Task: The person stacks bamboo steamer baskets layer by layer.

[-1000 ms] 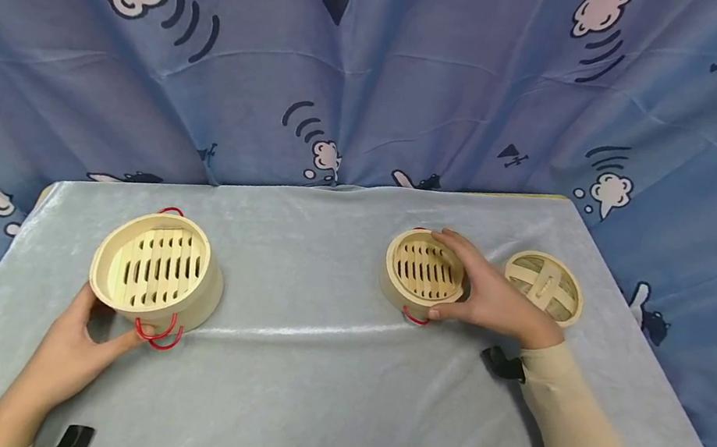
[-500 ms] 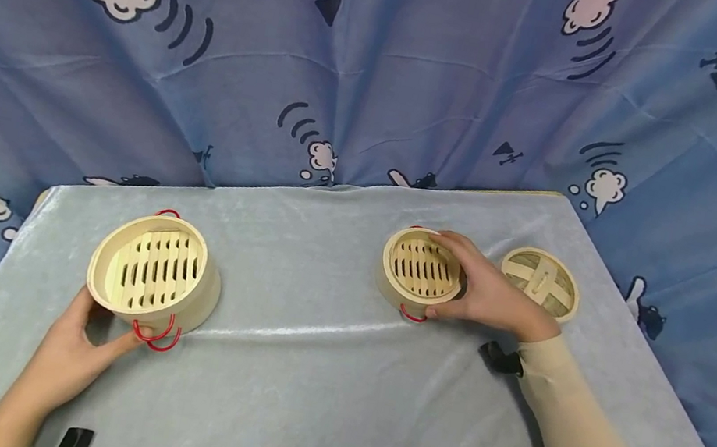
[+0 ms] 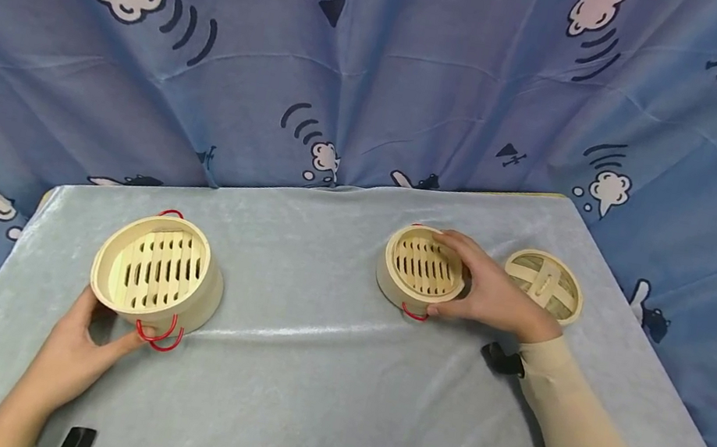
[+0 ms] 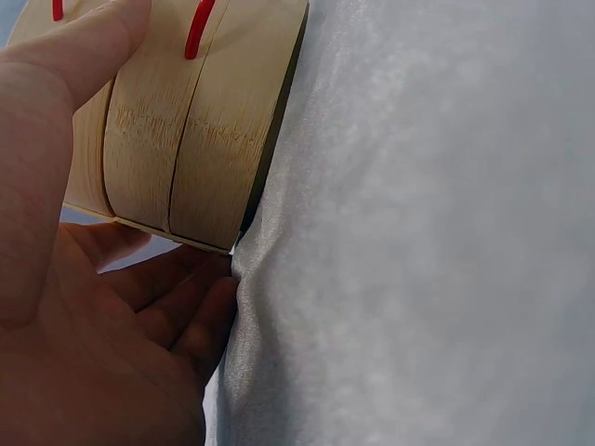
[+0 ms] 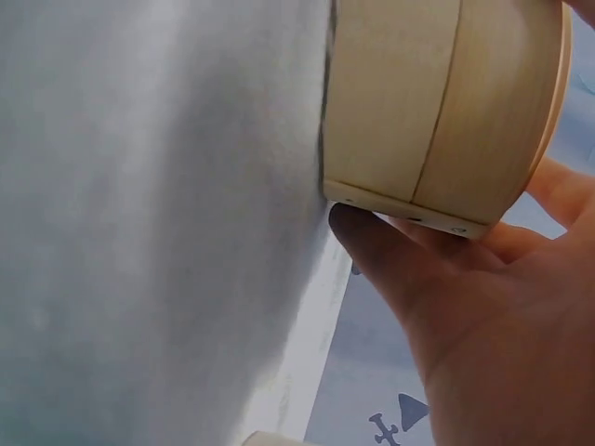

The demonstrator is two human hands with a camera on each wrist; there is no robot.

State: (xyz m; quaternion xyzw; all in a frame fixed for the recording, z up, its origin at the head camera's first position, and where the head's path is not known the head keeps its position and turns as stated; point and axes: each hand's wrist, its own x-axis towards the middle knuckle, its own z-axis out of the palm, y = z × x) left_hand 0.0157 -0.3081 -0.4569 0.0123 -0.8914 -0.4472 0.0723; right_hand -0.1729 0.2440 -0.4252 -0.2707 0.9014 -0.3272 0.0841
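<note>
At the left of the table in the head view stands a round bamboo steamer basket (image 3: 158, 273) with a slatted base and red cord handles. My left hand (image 3: 70, 349) grips its near left side, thumb by the red cords; the left wrist view shows its wall (image 4: 153, 139) in stacked bands. A smaller bamboo steamer basket (image 3: 422, 266), also slatted with red cords, stands right of centre. My right hand (image 3: 490, 289) grips its right side, thumb at the front and fingers at the back. In the right wrist view its lower wall (image 5: 400, 102) meets the cloth.
A round woven bamboo lid (image 3: 543, 284) with a crossed strap lies behind my right wrist, partly covered by it. Grey cloth (image 3: 282, 385) with wrinkles covers the table. A blue patterned curtain (image 3: 385, 62) hangs along the back and sides.
</note>
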